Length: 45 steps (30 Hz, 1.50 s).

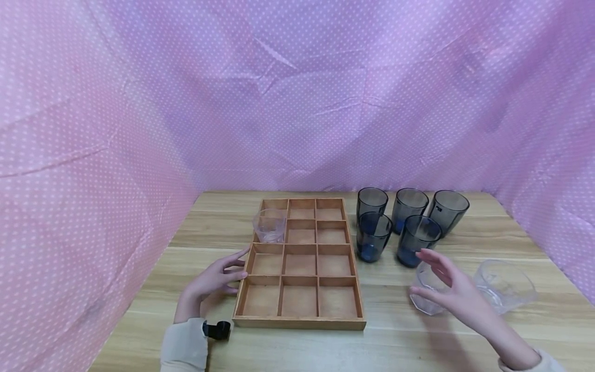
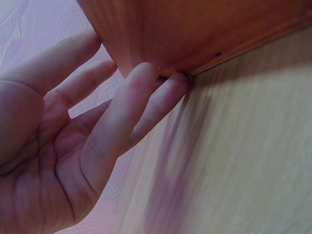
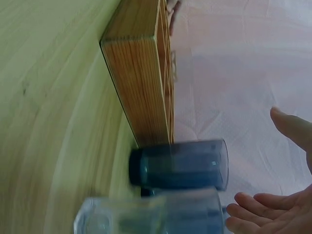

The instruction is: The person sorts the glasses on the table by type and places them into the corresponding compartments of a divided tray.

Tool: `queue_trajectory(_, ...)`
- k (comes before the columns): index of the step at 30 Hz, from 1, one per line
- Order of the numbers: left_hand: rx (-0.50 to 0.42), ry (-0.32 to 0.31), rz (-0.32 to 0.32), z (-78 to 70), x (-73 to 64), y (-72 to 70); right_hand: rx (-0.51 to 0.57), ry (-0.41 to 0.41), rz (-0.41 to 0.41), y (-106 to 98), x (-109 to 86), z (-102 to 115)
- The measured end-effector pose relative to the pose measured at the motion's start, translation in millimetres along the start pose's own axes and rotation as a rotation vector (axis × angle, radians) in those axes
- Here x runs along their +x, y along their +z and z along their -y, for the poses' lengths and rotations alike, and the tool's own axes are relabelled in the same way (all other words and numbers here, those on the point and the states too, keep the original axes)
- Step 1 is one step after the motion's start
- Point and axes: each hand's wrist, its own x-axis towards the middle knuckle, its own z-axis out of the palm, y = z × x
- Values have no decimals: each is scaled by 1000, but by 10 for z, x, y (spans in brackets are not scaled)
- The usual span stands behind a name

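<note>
A wooden tray divided into compartments lies on the table, a clear glass standing in its left column, second row from the back. My left hand touches the tray's left side with extended fingertips; the left wrist view shows those fingers against the wood low near the table. Over a clear faceted glass at the right, my right hand is spread, thumb and fingers apart. In the right wrist view this hand is beside the rim of the glass, gripping nothing.
Several dark blue-grey glasses stand in two rows to the right of the tray. Another clear glass is on the table beyond my right hand. Pink dotted cloth hangs behind and on both sides of the wooden table.
</note>
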Motion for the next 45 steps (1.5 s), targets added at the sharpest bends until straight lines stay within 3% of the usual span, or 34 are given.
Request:
queue_trajectory(8,10,5,-5,16,-18,25,-32,-51,-25,-199,-53,-191)
queue_trajectory(18,13,15,-5,25,-34,42,-73,38,-28,-325,-181,-414)
queue_trajectory(30,8,2,-21,50,-29,66,-43,29,-42,-231,-340,-601)
queue_trajectory(45,10,4,-35,41,-24,106,-44,95,-68,-88,-384,-791)
